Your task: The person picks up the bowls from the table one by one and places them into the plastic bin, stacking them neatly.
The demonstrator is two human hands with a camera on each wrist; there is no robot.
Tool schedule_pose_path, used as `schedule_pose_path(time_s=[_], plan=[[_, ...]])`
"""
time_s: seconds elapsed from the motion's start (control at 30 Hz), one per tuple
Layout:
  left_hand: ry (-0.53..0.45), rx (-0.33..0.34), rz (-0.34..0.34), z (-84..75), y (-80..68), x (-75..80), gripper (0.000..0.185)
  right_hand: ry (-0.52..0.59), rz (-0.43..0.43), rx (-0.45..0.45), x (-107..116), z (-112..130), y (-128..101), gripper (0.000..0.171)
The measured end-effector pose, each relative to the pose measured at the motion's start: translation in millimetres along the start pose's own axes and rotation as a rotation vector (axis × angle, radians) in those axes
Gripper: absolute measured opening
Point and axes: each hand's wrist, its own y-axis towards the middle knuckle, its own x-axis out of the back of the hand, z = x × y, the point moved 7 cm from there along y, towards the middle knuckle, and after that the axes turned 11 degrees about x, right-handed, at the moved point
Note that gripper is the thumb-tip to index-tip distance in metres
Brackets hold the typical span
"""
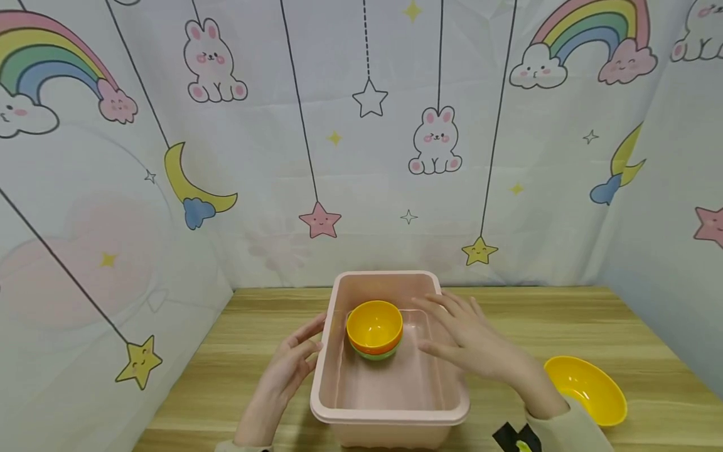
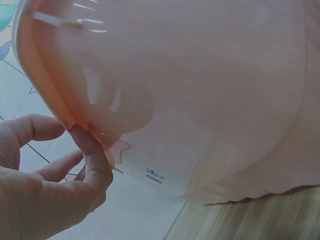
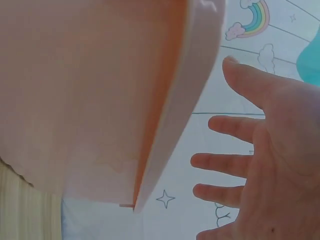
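The left hand (image 1: 288,367) lies at the left wall of the pink bin (image 1: 339,392), its fingers loosely bent and gripping nothing. In the left wrist view the thumb tip (image 2: 80,132) touches the bin's rim (image 2: 45,95), while the other fingers stay clear of it.

The bin stands on the wooden table (image 1: 565,320), in the middle, near the person. Inside it, toward the far end, sits a stack of bowls (image 1: 374,329): yellow on top, orange beneath, green at the bottom. The stack lies between the two hands and touches neither.

The right hand (image 1: 469,339) hovers over the bin's right rim, palm down, fingers spread and straight, holding nothing. In the right wrist view the fingers (image 3: 235,165) stand apart from the rim (image 3: 185,100).

Further right a yellow bowl (image 1: 587,389) rests tilted on the table, well apart from the bin.

No writing can be read anywhere.
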Motion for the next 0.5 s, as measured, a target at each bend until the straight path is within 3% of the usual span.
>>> schedule_pose_path(time_s=[0.5], plan=[[-0.005, -0.006, 0.002, 0.0, -0.3, -0.2, 0.061, 0.064, -0.102, -0.086, -4.7, -18.5, -26.4, 0.049]])
